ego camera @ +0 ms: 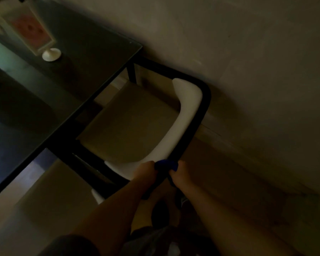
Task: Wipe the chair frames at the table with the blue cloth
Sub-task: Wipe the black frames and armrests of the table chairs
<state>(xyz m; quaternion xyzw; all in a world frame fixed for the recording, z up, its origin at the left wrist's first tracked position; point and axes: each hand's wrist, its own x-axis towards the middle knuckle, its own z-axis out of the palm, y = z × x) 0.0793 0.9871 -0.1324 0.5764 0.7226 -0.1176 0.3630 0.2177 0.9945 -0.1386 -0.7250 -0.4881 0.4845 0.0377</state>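
A chair with a black tubular frame [204,109], a beige seat [133,124] and a white backrest [187,108] stands pushed under the dark glass table [85,58]. The blue cloth [166,164] is wrapped around the frame's near corner. My left hand [145,169] grips the frame and cloth from the left. My right hand [180,171] closes on the cloth from the right. Both forearms reach in from the bottom of the dim, blurred view.
A white stand with a framed card [51,54] sits on the table at upper left. A second chair's beige seat [54,196] shows at lower left. A pale wall [248,52] runs close behind the chair on the right. My dark shoe [160,212] is on the floor below.
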